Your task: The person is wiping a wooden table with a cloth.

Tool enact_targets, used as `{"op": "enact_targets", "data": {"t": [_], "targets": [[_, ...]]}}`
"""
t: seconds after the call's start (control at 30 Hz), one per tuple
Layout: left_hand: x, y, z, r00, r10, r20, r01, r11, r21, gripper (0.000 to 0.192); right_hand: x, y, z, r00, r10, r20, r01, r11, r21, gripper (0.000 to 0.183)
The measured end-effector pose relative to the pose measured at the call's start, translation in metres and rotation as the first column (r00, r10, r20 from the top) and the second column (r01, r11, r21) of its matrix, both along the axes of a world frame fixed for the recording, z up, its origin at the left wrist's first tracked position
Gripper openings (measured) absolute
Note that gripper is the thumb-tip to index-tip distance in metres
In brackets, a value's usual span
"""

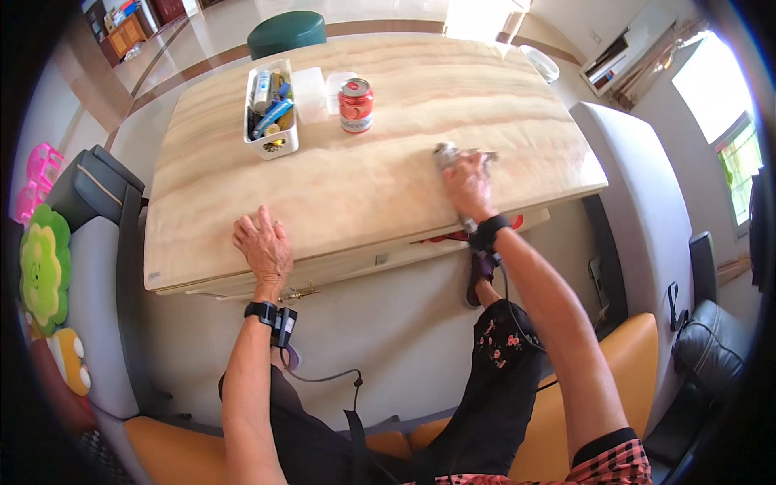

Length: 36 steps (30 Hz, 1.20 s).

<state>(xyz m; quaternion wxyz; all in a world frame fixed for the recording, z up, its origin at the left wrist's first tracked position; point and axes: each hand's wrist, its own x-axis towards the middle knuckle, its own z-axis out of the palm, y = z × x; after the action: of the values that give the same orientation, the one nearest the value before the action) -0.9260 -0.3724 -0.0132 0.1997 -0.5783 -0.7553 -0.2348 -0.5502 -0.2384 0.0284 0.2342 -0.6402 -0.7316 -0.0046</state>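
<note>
My right hand [470,185] presses a crumpled greyish cloth [447,155] against the top of a marble-patterned table [376,194], toward its right front part. The cloth and fingers are slightly blurred, and the palm hides much of the cloth. Resting on the near left part of the tabletop, my left hand [265,245] holds nothing and its fingers are slightly bent and apart. A red drink can [356,106] stands upright beyond both hands. To the can's left is a white plastic basket [282,145] filled with pens, tubes and other small items.
Two translucent plastic pieces [310,95] lie between basket and can. A green stool [287,33] stands behind the table. Grey sofa sections [636,182] flank it, with a green flower cushion [45,270] at left. A brass-coloured handle [300,293] juts from the table's front. Cables hang from both wrists.
</note>
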Motion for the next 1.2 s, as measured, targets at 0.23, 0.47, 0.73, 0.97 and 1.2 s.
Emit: {"op": "enact_targets", "data": {"t": [0.23,0.47,0.73,0.97,1.2], "targets": [[0.016,0.007,0.011,0.991,-0.054,0.124,0.051,0.998,0.021,0.041,-0.174,-0.026,-0.016,0.587,0.493,0.642,-0.704,0.702,0.105,0.031],[-0.002,-0.007,0.003,0.994,-0.046,0.097,0.045,0.999,0.012,0.037,-0.198,-0.028,0.034,0.74,0.672,-0.016,-0.65,0.71,-0.271,0.046],[-0.003,-0.005,-0.002,0.996,-0.065,0.06,0.064,0.998,0.023,0.039,-0.105,0.074,0.042,0.812,0.454,0.366,-0.353,0.882,-0.311,0.048],[-0.004,-0.011,0.008,0.997,-0.066,0.049,0.065,0.998,0.022,0.044,-0.028,0.12,0.039,0.919,0.233,0.317,-0.12,0.933,-0.338,0.049],[0.005,-0.006,0.007,0.994,-0.077,0.08,0.073,0.996,0.054,0.041,0.068,0.097,0.026,0.937,-0.06,0.345,0.156,0.953,-0.258,0.05]]}}
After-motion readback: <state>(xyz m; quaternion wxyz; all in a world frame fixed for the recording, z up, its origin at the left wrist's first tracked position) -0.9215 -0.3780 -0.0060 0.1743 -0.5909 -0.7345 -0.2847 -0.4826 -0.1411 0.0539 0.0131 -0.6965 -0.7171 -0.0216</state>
